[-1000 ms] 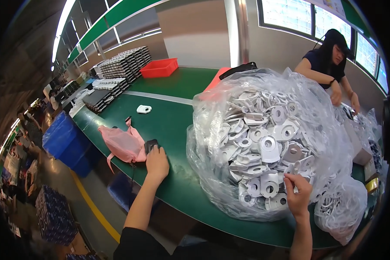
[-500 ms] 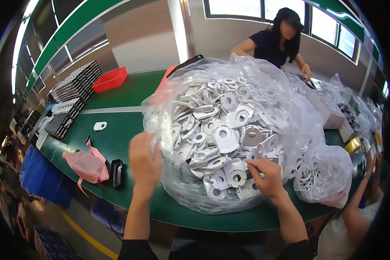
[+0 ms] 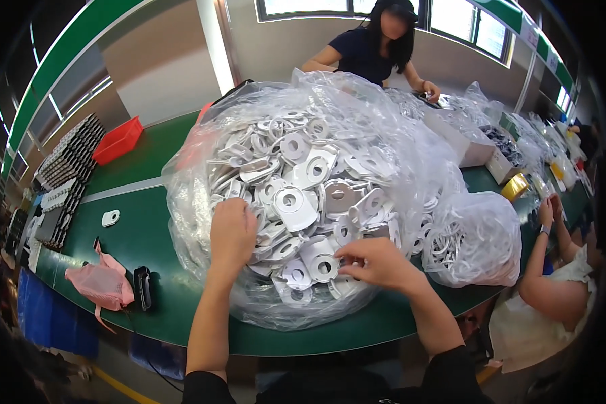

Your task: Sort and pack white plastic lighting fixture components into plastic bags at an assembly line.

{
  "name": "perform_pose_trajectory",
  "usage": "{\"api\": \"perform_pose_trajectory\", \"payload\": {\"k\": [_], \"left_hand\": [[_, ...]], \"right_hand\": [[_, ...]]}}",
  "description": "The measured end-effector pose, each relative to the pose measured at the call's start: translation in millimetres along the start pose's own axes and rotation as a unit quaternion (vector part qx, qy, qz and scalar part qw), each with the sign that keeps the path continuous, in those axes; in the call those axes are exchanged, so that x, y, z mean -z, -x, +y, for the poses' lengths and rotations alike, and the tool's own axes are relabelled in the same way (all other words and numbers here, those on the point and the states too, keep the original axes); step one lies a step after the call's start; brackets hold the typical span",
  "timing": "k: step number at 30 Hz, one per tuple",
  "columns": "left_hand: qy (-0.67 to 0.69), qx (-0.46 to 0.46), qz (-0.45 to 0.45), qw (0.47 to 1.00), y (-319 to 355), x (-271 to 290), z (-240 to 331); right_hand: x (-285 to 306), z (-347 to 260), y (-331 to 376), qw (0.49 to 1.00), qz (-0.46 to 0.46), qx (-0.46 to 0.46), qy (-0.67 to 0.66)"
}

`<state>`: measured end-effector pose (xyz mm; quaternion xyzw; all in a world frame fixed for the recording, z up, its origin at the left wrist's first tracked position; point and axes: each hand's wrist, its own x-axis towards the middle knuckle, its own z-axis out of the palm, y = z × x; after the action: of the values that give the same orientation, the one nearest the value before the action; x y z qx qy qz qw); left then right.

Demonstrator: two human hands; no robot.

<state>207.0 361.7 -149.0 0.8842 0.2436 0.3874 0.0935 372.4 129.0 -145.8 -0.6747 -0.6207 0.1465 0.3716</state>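
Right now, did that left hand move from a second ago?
Yes, the left hand moved right, away from the pink bag, toward the white parts.

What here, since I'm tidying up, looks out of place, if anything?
One white part lies alone on the table beyond the pink pouch, apart from similar pieces heaped in the bag; perhaps a stray. No damage stands out.

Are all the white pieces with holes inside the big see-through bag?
No, one white piece lies by itself on the green table, to the left of the big see-through bag.
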Motion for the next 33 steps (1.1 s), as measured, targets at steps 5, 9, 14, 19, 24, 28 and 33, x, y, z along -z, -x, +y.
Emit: {"api": "perform_pose_trajectory", "payload": {"k": [5,9,14,19,24,28,33], "left_hand": [[0.156,0.081,0.076,0.981,4,17,41],[0.408,-0.024,-0.142,0.901,10,27,81],[0.569,0.073,-0.281,0.770,27,19,90],[0.684,0.250,-0.289,0.622,46,-9,110],[0.671,0.328,-0.343,0.569,55,-18,95],[0.683,0.350,-0.328,0.550,58,-23,98],[0.698,0.381,-0.321,0.515,60,-18,106]], "right_hand": [[-6,0,3,0.988,-0.033,0.088,0.121],[10,-7,1,0.992,0.044,0.108,0.054],[19,-20,-5,0.967,0.033,0.171,-0.188],[25,-14,4,0.975,0.091,0.122,-0.160],[42,-5,11,0.963,0.258,0.077,0.022],[63,-3,47,0.893,0.428,-0.042,0.134],[72,13,97,0.880,0.171,-0.139,0.420]]}}
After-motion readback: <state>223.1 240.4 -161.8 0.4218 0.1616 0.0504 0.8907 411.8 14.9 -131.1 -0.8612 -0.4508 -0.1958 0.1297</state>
